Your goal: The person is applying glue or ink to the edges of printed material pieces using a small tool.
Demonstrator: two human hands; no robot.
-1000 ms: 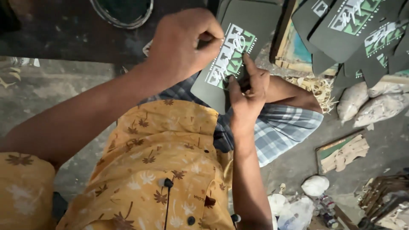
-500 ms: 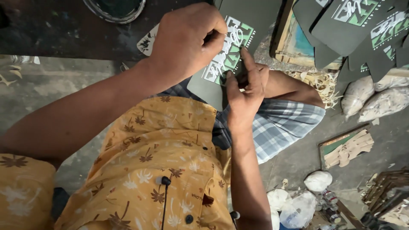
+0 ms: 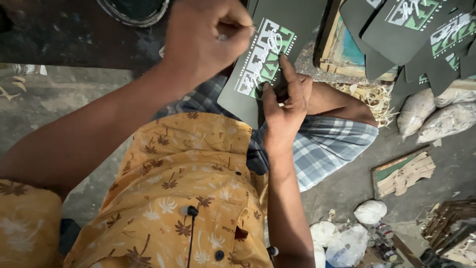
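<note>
A dark foam sheet [image 3: 277, 44] printed with green and white shapes rests on my lap, over checked cloth [image 3: 327, 149]. My left hand [image 3: 206, 39] is above its left part, curled into a fist, with thumb and finger pinching something small and pale that I cannot make out. My right hand [image 3: 285, 101] grips the sheet's lower edge, its fingertips pressed on the print. My yellow flowered shirt [image 3: 188, 198] fills the lower part of the head view.
Several printed dark foam pieces [image 3: 411, 30] are stacked at top right beside a wooden frame [image 3: 347, 59]. White sacks [image 3: 436, 116], a tray of pale offcuts [image 3: 404, 173], bags and bottles [image 3: 352, 233] and a round dark pan [image 3: 134, 10] lie on the concrete floor.
My left hand has shifted slightly up along the print, and the sheet sits a little higher in view. My right hand stays on the lower edge.
</note>
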